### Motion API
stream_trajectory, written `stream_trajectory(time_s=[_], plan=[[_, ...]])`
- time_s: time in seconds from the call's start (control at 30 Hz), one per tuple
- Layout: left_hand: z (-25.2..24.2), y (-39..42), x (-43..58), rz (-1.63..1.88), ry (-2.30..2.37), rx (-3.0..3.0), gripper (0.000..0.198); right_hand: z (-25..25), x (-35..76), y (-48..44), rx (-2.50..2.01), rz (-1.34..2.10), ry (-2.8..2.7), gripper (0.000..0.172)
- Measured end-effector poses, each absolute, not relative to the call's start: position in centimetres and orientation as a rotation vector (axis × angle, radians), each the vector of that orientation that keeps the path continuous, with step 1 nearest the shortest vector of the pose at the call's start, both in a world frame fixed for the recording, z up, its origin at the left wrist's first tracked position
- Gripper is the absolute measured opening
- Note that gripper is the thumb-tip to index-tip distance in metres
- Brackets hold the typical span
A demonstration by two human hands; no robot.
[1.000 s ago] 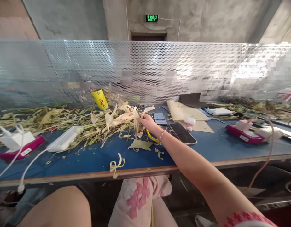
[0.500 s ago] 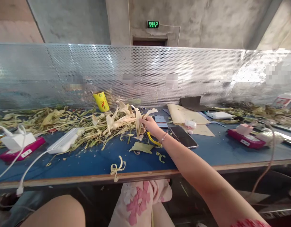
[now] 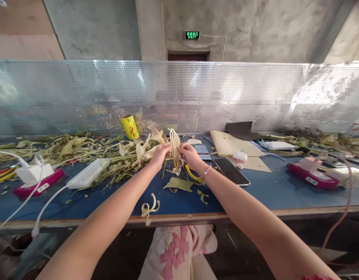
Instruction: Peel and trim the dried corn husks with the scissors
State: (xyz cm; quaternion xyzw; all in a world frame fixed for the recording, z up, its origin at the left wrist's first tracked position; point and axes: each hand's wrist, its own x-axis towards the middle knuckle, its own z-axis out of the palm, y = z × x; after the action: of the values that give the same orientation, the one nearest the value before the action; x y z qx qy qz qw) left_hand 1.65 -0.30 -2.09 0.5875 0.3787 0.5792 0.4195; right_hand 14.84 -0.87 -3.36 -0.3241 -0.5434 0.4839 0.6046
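Note:
A pale dried husk (image 3: 175, 147) stands upright between my two hands in the middle of the table. My right hand (image 3: 190, 154) pinches it from the right, wearing a beaded bracelet at the wrist. From the left, my left hand (image 3: 161, 154) has its fingers closed at the husk's edge; its fingertips are partly hidden. Other pale husks (image 3: 142, 151) lie just left of my left hand, on a heap of dry greenish stalks and leaves (image 3: 119, 165). Below my right hand are yellow-handled pliers or scissors (image 3: 193, 175), partly covered, and a flat leaf piece (image 3: 179, 184).
A yellow tube (image 3: 129, 127) stands tilted by the perforated metal screen (image 3: 185, 89). Right of my hands lie a phone (image 3: 232, 171), brown paper (image 3: 240, 144) and a small white case (image 3: 240, 156). Magenta power strips (image 3: 41, 188) with cables sit at both sides. A white device (image 3: 87, 173) lies left.
My left arm has come into view, and its hand now meets the husk from the left. My right hand stays at the husk. The view has shifted slightly.

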Motion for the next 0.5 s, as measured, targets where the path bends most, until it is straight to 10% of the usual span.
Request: stream_trajectory(time_s=[0.5], plan=[[-2.84, -0.45, 1.22, 1.516, 1.154, 1.541, 0.016, -3.61, 14.92, -1.41, -1.011, 0.838, -1.454, 0.027]])
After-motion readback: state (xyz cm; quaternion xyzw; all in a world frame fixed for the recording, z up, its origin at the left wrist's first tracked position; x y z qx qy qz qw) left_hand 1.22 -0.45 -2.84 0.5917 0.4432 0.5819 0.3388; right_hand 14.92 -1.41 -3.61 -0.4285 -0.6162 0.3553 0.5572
